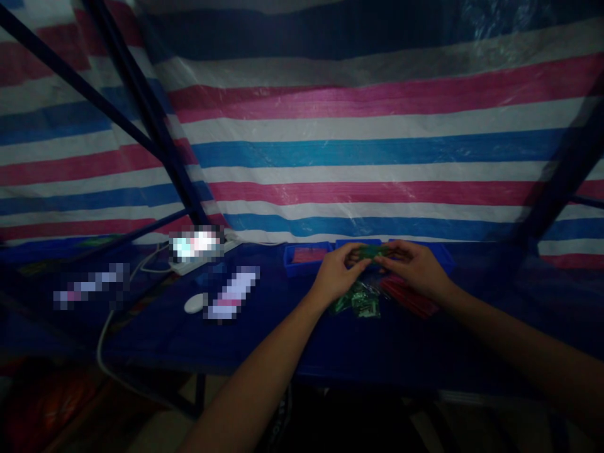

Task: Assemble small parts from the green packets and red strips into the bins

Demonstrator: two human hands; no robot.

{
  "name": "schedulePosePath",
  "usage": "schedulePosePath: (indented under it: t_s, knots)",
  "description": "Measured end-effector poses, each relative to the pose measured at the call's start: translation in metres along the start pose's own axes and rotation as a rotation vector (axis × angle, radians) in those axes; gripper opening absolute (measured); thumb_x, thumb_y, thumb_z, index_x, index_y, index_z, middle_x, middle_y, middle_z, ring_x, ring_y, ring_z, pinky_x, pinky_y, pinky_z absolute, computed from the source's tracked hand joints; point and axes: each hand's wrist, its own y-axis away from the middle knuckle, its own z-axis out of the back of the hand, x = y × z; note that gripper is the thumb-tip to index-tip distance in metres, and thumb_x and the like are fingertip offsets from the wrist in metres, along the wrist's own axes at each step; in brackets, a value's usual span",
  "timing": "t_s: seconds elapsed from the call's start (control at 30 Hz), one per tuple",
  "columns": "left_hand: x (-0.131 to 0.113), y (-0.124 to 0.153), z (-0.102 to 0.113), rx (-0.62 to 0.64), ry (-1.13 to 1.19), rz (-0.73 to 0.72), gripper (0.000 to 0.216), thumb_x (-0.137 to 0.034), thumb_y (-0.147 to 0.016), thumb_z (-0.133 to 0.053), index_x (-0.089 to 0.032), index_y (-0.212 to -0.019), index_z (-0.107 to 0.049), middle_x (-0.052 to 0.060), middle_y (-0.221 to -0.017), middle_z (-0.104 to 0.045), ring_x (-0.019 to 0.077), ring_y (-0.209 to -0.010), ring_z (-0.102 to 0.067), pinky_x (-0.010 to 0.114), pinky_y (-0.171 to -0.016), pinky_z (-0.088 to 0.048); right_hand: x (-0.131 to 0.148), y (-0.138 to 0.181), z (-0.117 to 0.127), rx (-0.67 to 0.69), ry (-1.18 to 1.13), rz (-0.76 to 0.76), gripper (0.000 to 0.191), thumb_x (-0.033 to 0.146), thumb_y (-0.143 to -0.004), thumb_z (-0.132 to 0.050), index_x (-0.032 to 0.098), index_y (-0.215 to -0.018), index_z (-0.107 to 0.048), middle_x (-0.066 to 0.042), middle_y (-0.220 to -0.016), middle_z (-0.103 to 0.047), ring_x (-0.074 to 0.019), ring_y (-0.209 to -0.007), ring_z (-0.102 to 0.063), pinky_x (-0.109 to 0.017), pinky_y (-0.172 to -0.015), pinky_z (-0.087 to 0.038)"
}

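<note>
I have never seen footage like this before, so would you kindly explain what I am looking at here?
There is no machine here. The single picture comes from a camera worn on a person's head, looking forward and down, so the two bare arms reaching in from below are that person's own. The left hand and right hand together pinch a small green piece; the light is too dim to say what it is. They work over a blue table. Below the hands lie a pile of green pieces and some red pieces. Behind the hands stand blue trays; to the left is a white oval object. A striped tarp hangs behind.
</note>
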Motion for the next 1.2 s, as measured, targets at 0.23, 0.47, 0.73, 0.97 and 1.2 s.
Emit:
schedulePosePath:
  t_s: [0.23, 0.47, 0.73, 0.97, 1.2]
  knots:
    - [-0.003, 0.004, 0.002, -0.107, -0.106, -0.058, 0.039, -0.024, -0.093, -0.069, -0.02, -0.13, -0.058, 0.012, -0.122, -0.067, 0.0208, -0.104, -0.069, 0.041, -0.092, -0.059, -0.004, 0.003, -0.006, -0.077, 0.022, -0.009, 0.038, 0.047, -0.079, -0.081, 0.024, -0.104, -0.064, -0.005, -0.095, -0.073, -0.0234, -0.071, -0.074, -0.038, -0.066, -0.064]
    - [-0.018, 0.011, -0.002, 0.01, -0.202, -0.241, 0.04, -0.036, -0.094, -0.069, -0.022, -0.131, -0.063, 0.01, -0.131, -0.063, 0.0234, -0.12, -0.062, 0.041, -0.101, -0.055, 0.01, 0.006, -0.008, -0.048, 0.164, 0.152, 0.026, 0.047, -0.087, -0.074, 0.024, -0.101, -0.071, -0.007, -0.104, -0.075, -0.0268, -0.097, -0.073, -0.039, -0.084, -0.061]
    - [0.006, 0.004, 0.001, -0.062, -0.134, -0.072, 0.026, -0.037, -0.101, -0.057, -0.018, -0.11, -0.072, 0.008, -0.102, -0.071, 0.02, -0.09, -0.068, 0.036, -0.082, -0.058, 0.01, 0.008, -0.009, -0.157, 0.217, 0.181, 0.032, 0.049, -0.09, -0.07, 0.024, -0.109, -0.071, -0.008, -0.103, -0.073, -0.024, -0.086, -0.071, -0.038, -0.076, -0.06]
    - [0.009, 0.006, -0.009, -0.016, 0.099, -0.043, 0.034, -0.035, -0.099, -0.061, -0.019, -0.129, -0.057, 0.01, -0.113, -0.072, 0.0206, -0.096, -0.072, 0.037, -0.085, -0.06, 0.004, 0.003, -0.003, -0.057, 0.247, 0.175, 0.034, 0.047, -0.085, -0.076, 0.024, -0.11, -0.072, -0.008, -0.11, -0.074, -0.0269, -0.099, -0.071, -0.041, -0.086, -0.059]
    - [-0.01, 0.012, -0.002, -0.089, -0.28, -0.273, 0.034, -0.029, -0.099, -0.061, -0.023, -0.132, -0.059, 0.012, -0.124, -0.06, 0.022, -0.108, -0.063, 0.039, -0.089, -0.058, 0.0, 0.001, 0.0, -0.216, 0.267, 0.109, 0.035, 0.05, -0.083, -0.077, 0.022, -0.1, -0.068, -0.006, -0.093, -0.074, -0.0225, -0.077, -0.071, -0.036, -0.072, -0.059]
